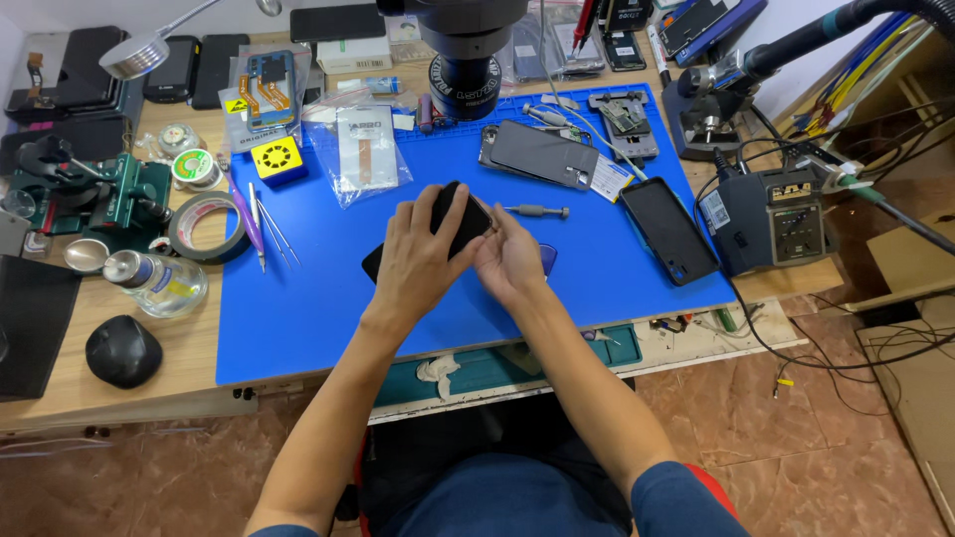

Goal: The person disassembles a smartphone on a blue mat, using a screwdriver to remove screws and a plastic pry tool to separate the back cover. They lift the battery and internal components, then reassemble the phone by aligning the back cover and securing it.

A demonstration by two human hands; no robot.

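On the blue mat (298, 318), both hands (463, 261) clamp a black phone (456, 219) together, a screwdriver (537, 211) just beside.

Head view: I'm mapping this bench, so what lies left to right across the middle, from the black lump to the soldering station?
Black lump → glass bottle → tape roll → left hand on the dark phone → right hand → black phone lying flat → soldering station.
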